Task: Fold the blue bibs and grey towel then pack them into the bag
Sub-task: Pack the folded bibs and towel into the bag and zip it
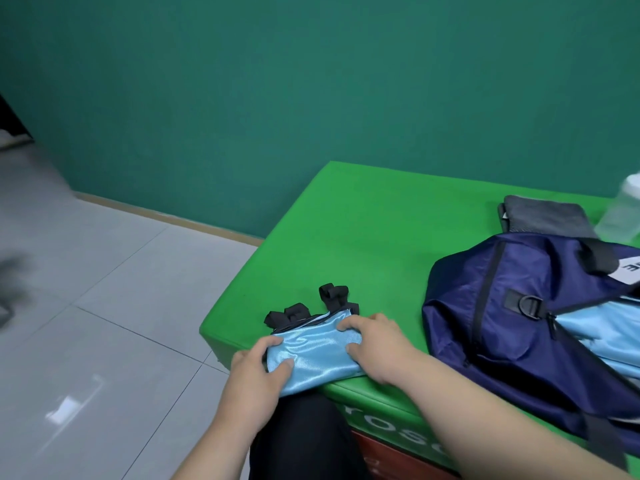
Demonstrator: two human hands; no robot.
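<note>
Left of the bag (512, 327), at the near corner of the green counter (346, 237), lies a folded blue bib (315, 351), its near edge hanging slightly past the counter's rim. Black straps (311, 310) bunch out from the side of the bib farthest from the person. The left hand (252, 372) grips the bib's end away from the bag, thumb on top and fingers (263, 344) curled round the edge. The right hand (377, 341) holds the end nearer the bag, its fingers (349, 323) bent and dug into the cloth with the thumb pinching alongside.

The bag is navy, slumped on the counter with its zipped mouth open, and a second blue bib (595, 334) shows inside that opening. Behind the bag, just touching its far side, sits the grey towel (547, 216), folded flat. Beside the towel, beyond the bag's far right corner, stands a clear bottle (623, 209), blurred at the picture's edge.
</note>
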